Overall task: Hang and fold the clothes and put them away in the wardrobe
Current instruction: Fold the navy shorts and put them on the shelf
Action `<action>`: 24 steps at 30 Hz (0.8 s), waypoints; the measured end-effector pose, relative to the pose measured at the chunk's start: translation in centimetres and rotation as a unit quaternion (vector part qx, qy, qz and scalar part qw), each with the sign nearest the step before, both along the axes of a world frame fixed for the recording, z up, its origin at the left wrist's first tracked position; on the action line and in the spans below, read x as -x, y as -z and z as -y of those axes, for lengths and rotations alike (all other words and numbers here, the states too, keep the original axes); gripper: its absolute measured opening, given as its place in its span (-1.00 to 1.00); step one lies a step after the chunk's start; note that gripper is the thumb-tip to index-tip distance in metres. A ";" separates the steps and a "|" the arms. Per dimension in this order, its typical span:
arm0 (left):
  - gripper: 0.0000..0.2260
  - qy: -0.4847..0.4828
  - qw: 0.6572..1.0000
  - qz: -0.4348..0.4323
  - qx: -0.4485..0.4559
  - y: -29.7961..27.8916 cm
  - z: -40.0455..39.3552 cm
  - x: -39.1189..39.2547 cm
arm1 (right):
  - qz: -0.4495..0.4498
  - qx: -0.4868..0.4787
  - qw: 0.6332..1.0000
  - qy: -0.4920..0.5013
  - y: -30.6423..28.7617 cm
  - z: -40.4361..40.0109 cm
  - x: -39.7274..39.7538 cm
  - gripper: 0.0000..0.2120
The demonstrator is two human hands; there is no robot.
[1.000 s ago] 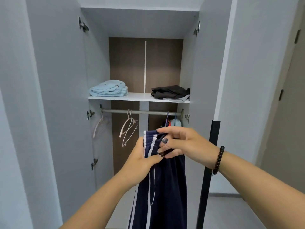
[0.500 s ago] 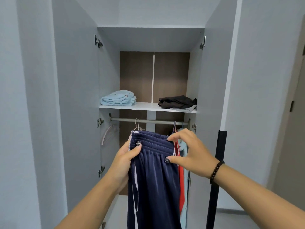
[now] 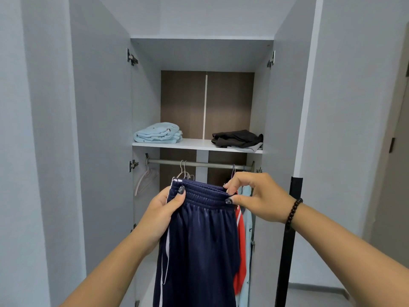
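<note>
Both hands have spread the navy trousers (image 3: 199,235) waistband wide (bunched a second ago).

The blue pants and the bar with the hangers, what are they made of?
The navy blue track pants with white side stripes look like smooth, slightly shiny synthetic knit: light glints on the folds. The grey round hanging rail looks like matte metal, though painted plastic can't be excluded.

Glossy navy cloth trousers (image 3: 199,240), matt metal rail (image 3: 210,164), wood-grain back panel (image 3: 183,103)
</note>
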State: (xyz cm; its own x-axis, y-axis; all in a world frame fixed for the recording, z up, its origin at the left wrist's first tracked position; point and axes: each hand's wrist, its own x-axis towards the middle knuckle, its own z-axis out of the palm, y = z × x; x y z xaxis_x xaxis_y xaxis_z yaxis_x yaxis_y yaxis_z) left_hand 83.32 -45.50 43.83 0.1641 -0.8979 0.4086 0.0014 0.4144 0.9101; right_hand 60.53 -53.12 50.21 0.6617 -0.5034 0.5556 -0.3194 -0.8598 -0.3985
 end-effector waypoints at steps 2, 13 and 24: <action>-0.79 0.000 1.000 0.023 0.004 0.0 0.0 0.0 | -0.014 -0.032 0.999 -0.018 -0.6 0.5 0.2 -0.85; -0.80 -0.067 0.993 0.084 0.050 0.8 0.0 0.2 | 0.056 -0.008 0.973 0.226 2.1 0.9 -4.2 -0.88; -0.70 -0.151 0.975 0.153 0.049 4.7 -0.6 -0.7 | 0.006 -0.588 0.800 0.116 3.4 0.3 -12.3 -0.83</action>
